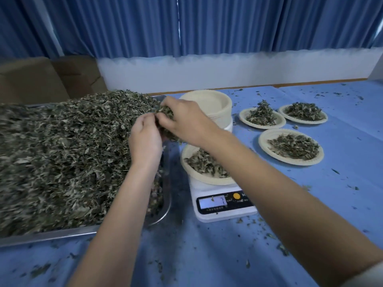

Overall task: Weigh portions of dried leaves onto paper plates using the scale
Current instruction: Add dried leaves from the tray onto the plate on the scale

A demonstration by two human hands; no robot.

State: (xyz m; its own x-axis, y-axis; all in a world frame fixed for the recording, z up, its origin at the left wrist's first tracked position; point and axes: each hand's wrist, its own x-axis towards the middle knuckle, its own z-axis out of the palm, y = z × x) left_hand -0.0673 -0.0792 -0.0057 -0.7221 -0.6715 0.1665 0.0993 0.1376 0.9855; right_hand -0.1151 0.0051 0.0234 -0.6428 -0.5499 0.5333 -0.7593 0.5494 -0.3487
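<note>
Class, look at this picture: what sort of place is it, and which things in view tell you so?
Probably a small workroom for portioning dried herbs or tea, not a home kitchen. Clues: a metal tray heaped with dried leaves, a digital scale under a paper plate, and a blue-covered table.

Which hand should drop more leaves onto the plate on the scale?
Probably the right hand: it already grips a clump of leaves and its arm crosses over the plate on the scale. The left hand sits by the tray.

Bare blue tablecloth (207, 255) before me lies open; my right forearm (269, 179) bars the white digital scale (223, 212).
</note>
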